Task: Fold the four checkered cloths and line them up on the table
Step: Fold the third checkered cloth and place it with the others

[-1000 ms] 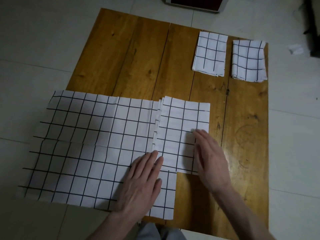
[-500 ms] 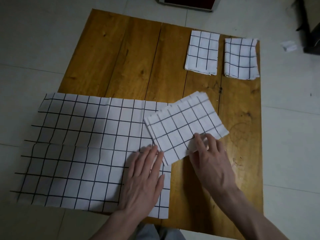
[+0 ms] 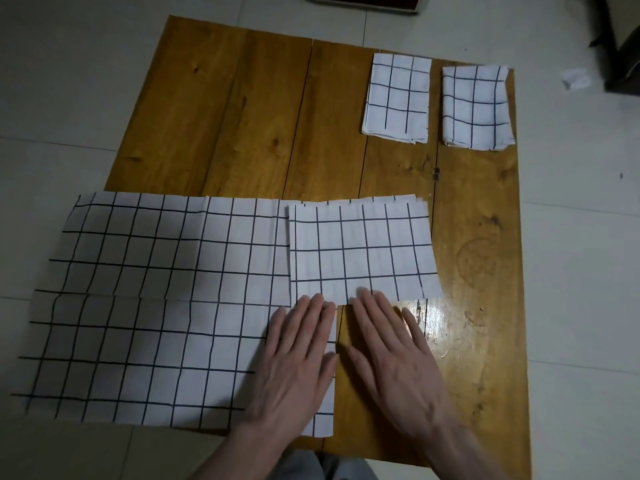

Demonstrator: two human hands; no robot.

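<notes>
Two small folded checkered cloths (image 3: 396, 98) (image 3: 476, 105) lie side by side at the far right of the wooden table (image 3: 225, 116). A partly folded cloth (image 3: 360, 251) lies wide side across, its left part over a large spread-out cloth (image 3: 145, 306) that hangs past the table's left edge. My left hand (image 3: 298, 358) rests flat on the spread cloth, fingertips touching the near edge of the partly folded cloth. My right hand (image 3: 394, 355) lies flat on the bare wood, its fingertips on that same near edge.
Pale floor tiles surround the table. A dark-framed object (image 3: 363, 1) stands beyond the far edge, and a dark thing (image 3: 620, 43) with a crumpled white scrap (image 3: 575, 77) lies on the floor at the far right. Bare wood shows at the far left and near right.
The partly folded cloth was turned a quarter round, from long side pointing away to long side across. My right hand let its edge go and now lies flat beside my left.
</notes>
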